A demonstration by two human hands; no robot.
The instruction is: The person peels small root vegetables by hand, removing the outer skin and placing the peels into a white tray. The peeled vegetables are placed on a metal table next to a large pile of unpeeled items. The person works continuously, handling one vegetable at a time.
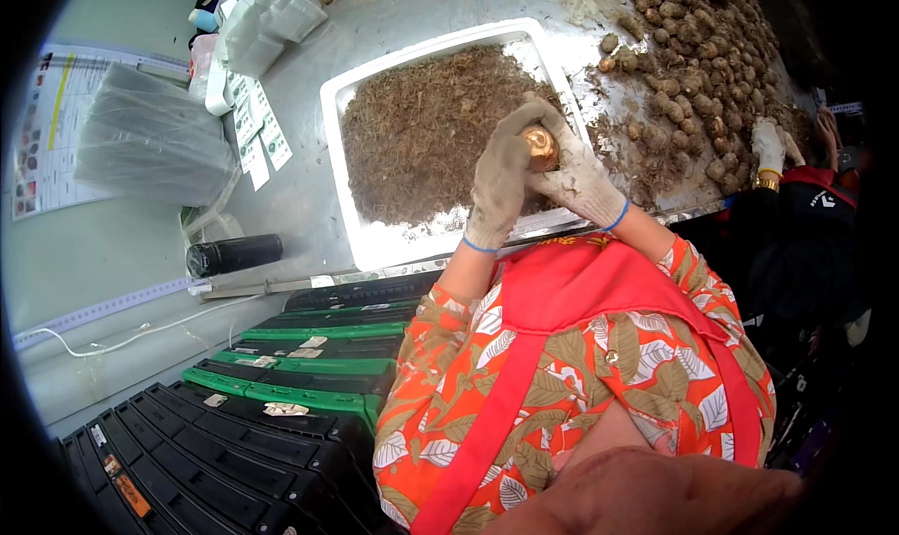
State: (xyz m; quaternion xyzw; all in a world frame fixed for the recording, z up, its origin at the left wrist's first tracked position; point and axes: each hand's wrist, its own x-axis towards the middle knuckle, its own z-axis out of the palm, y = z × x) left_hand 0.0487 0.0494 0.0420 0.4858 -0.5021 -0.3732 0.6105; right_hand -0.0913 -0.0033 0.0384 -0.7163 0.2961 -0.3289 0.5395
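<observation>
Both my hands wear dirty off-white knit gloves with blue cuffs. Between them is a round brown taro corm (pixel 539 147), its smooth orange-brown inner side facing up. My left hand (pixel 500 173) wraps its left and far sides, and my right hand (pixel 577 176) closes on it from the right. The fingers hide much of the corm. Beneath the hands is a white rectangular tray (pixel 336 141), with brown fibrous husk scraps (pixel 428 127) spread over most of its bottom.
A large heap of unpeeled taro corms (pixel 695 78) covers the table's right side. Beside it is a co-worker's gloved hand (pixel 769 145). Clear plastic boxes (pixel 274 22), label strips (pixel 256 124) and a black bottle (pixel 235 254) stand left. Stacked black and green crates (pixel 281 380) flank me.
</observation>
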